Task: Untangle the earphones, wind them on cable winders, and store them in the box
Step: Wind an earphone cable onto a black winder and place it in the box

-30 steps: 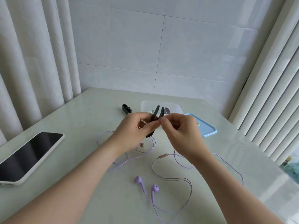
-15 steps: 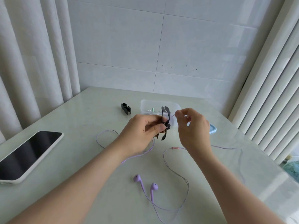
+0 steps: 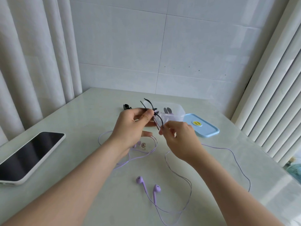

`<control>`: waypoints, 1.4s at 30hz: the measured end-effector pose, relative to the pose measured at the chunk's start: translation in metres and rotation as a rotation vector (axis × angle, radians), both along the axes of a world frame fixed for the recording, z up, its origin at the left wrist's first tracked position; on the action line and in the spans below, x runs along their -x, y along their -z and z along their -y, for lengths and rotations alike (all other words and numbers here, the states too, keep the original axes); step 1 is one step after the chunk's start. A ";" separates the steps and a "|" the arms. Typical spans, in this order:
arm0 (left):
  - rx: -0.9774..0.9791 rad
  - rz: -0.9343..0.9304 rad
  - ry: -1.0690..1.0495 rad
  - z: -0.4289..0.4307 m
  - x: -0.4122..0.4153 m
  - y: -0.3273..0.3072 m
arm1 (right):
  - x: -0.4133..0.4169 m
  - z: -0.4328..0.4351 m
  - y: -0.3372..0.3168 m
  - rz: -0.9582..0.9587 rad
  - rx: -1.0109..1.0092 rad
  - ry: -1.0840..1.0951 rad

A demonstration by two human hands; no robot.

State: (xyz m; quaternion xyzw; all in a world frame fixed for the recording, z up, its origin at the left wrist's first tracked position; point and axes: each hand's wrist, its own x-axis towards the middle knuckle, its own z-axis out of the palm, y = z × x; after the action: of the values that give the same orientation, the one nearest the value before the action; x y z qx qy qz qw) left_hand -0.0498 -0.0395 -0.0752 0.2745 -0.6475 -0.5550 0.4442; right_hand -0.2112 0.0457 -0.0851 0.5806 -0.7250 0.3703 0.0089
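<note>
Left grip (image 3: 135, 126): your thumb and fingers are clamped on the black cable winder (image 3: 154, 111). It is a thin X of curved, tapering prongs, held in the air just in front of the box (image 3: 178, 114). A few purple turns sit at its crossing.

Right grip (image 3: 179, 141): your fingertips are pinched together on the thin purple cable (image 3: 190, 185) at the winder's lower prong tip, on your side of the box.

Earphones (image 3: 141, 181): two smooth, glossy lilac buds with straight stems lie on the tabletop (image 3: 91, 121), well in front of the box. Their cable lies in loose loops in front of the box, to its left and right.

Box: clear, rounded-corner plastic, open, with a grey winder (image 3: 167, 110) inside.

Lid (image 3: 206, 130): pale blue, flat, with a raised rim and a yellow oval sticker. It lies just right of the box.

Second black winder (image 3: 127, 107): lies just left of the box.

Phone (image 3: 31, 154): dark glass face in a matte off-white case, far left of the box.

Tabletop: pale, polished and stone-like.
</note>
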 end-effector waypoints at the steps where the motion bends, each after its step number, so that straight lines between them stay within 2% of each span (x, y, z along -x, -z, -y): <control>1: -0.019 -0.013 -0.024 0.002 -0.001 0.000 | -0.003 -0.001 0.001 -0.020 -0.008 -0.050; 6: -0.014 -0.031 -0.217 0.007 -0.003 0.002 | -0.013 -0.004 -0.003 -0.214 0.072 -0.188; 9: 0.116 0.062 -0.308 0.014 -0.004 0.008 | -0.021 -0.007 -0.008 -0.251 0.227 -0.200; 11: 0.191 0.129 -0.244 0.013 -0.005 0.008 | -0.024 -0.009 -0.010 -0.306 0.337 -0.103; 14: 0.187 0.144 -0.041 0.008 -0.007 0.006 | -0.015 -0.012 -0.015 -0.375 0.443 0.063; 18: 0.332 0.279 0.081 0.000 -0.002 0.003 | -0.005 -0.015 -0.020 -0.253 0.493 0.156; 21: 0.370 0.300 0.091 -0.005 0.004 0.003 | -0.003 -0.015 -0.021 -0.128 0.515 0.183; 26: 0.307 0.264 0.160 -0.007 0.003 0.005 | 0.002 -0.009 -0.016 -0.063 0.311 0.235; 31: 0.184 0.092 0.180 -0.006 0.002 0.001 | 0.009 -0.007 -0.012 -0.036 0.030 0.221; 35: 0.112 0.025 0.064 -0.001 -0.001 0.003 | 0.001 -0.008 -0.008 -0.030 -0.087 -0.006; 42: -0.038 -0.119 -0.080 0.002 0.000 0.004 | -0.007 -0.017 -0.017 -0.052 -0.070 -0.285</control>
State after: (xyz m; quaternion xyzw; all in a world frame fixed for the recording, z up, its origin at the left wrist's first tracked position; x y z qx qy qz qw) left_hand -0.0497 -0.0416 -0.0791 0.2751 -0.5976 -0.5645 0.4986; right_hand -0.2039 0.0627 -0.0677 0.6869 -0.6473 0.3273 -0.0452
